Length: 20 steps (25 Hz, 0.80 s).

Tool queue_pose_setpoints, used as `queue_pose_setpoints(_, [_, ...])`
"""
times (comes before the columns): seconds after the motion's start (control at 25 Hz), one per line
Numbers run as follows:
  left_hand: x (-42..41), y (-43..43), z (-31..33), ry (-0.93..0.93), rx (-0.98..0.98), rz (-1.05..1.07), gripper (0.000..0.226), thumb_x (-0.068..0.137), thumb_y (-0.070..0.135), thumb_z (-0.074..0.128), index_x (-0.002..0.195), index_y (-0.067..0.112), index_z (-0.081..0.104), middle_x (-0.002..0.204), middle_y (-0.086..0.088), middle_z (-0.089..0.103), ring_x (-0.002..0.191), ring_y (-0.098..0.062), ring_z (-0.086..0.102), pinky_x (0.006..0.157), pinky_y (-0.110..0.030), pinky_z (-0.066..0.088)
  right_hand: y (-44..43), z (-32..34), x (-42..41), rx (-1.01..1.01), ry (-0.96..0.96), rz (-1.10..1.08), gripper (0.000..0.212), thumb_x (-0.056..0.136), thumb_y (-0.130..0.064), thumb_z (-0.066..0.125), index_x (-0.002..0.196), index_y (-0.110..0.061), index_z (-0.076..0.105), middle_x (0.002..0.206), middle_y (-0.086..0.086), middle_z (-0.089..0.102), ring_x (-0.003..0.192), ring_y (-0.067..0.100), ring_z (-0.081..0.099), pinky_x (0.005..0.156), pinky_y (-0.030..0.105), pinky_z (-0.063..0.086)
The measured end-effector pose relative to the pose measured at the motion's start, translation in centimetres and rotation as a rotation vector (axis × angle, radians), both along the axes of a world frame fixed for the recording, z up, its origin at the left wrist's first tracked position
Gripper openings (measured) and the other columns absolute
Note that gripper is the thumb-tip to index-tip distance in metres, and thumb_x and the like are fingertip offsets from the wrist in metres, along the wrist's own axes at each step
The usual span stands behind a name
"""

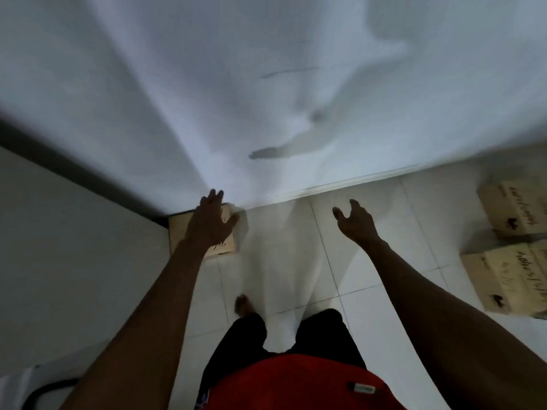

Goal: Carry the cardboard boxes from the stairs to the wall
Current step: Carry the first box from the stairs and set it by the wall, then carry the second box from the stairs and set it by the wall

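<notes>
A small cardboard box (pixel 177 232) sits on the white tiled floor in the corner, against the white wall (pixel 266 84). My left hand (pixel 210 220) hovers over it with fingers spread, holding nothing; whether it touches the box is unclear. My right hand (pixel 355 223) is raised above the floor to the right, fingers apart and empty. Two more cardboard boxes with handwriting lie at the right edge, one (pixel 515 211) near the wall and one (pixel 509 279) closer to me.
A grey surface (pixel 59 247) with a dark top edge borders the left side. A bare foot (pixel 244 304) stands on the floor tiles (pixel 296 247) between the boxes. A dark cable (pixel 44 389) curves at the bottom left.
</notes>
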State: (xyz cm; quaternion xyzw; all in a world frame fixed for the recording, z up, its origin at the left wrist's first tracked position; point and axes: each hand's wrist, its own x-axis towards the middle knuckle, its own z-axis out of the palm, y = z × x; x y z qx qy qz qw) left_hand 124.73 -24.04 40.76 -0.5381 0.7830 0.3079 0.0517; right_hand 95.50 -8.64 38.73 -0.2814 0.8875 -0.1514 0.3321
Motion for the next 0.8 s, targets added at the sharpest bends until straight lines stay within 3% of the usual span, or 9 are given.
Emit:
queue_pose_setpoints(0.16, [-12.3, 5.6, 2.5, -0.08, 0.01, -0.221, 0.074, 0.094, 0.046, 0.047, 0.152, 0.012, 0.016, 0.162, -0.01, 0.011, 0.149, -0.029, 0.013, 0.12, -0.042, 0.016, 9.7, 2.9, -8.6, -0.047, 0.05, -0.147, 0.071, 0.095, -0.045, 0.05, 0.148, -0.002, 0.03, 0.145, 0.027, 0.045, 0.136, 0.041, 0.04, 0.113, 0.05, 0.031])
queue_pose_setpoints(0.44, [-34.7, 14.1, 3.9, -0.026, 0.013, -0.512, 0.07, 0.094, 0.046, 0.045, 0.152, 0.015, 0.019, 0.162, -0.008, 0.016, 0.149, -0.025, 0.017, 0.118, -0.04, 0.02, 24.5, 4.6, -23.1, -0.029, 0.083, -0.45, 0.07, 0.094, -0.046, 0.049, 0.147, -0.005, 0.031, 0.142, 0.024, 0.048, 0.134, 0.038, 0.044, 0.112, 0.051, 0.033])
queue_pose_setpoints(0.8, [-61.5, 19.6, 3.0, -0.012, 0.023, -0.893, 0.067, 0.094, 0.043, 0.045, 0.15, 0.013, 0.023, 0.159, -0.01, 0.024, 0.147, -0.023, 0.024, 0.117, -0.038, 0.025, 31.9, 3.7, -39.9, -0.028, 0.09, -0.789, 0.068, 0.094, -0.045, 0.049, 0.147, -0.007, 0.032, 0.147, 0.021, 0.044, 0.137, 0.037, 0.04, 0.113, 0.05, 0.033])
